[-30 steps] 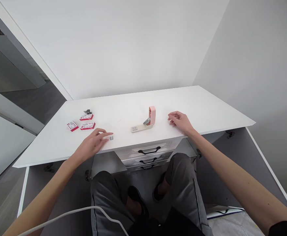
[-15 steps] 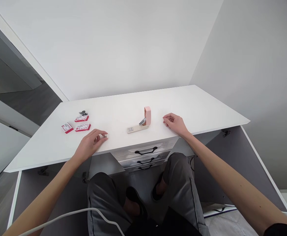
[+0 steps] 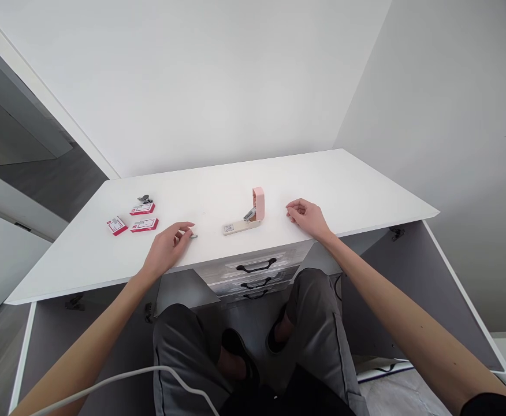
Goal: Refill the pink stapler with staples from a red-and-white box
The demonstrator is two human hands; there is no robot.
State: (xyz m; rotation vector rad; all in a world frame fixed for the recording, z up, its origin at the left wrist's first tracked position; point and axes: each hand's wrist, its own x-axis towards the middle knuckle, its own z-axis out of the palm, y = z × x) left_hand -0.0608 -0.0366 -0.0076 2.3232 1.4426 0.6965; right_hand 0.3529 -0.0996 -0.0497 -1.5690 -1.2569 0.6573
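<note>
A pink and cream stapler [image 3: 245, 214] lies hinged open near the middle of the white desk [image 3: 357, 190], its pink top standing upright. My left hand [image 3: 168, 246] hovers over the desk's front edge, fingers pinched on a small grey strip of staples [image 3: 192, 234]. My right hand [image 3: 305, 218] rests on the desk to the right of the stapler, fingers loosely curled and holding nothing. Three small red and white staple boxes [image 3: 135, 218] lie at the left of the desk.
A small dark metal object [image 3: 144, 199] sits behind the red boxes. Under the desk stands a drawer unit with black handles [image 3: 255, 268], between my knees. A white cable [image 3: 118, 378] crosses my lap. Grey walls close in behind and to the right.
My left hand closed on the staple strip near the desk's front edge and lifted it slightly towards the stapler. My right hand stayed put. The view shifted a little.
</note>
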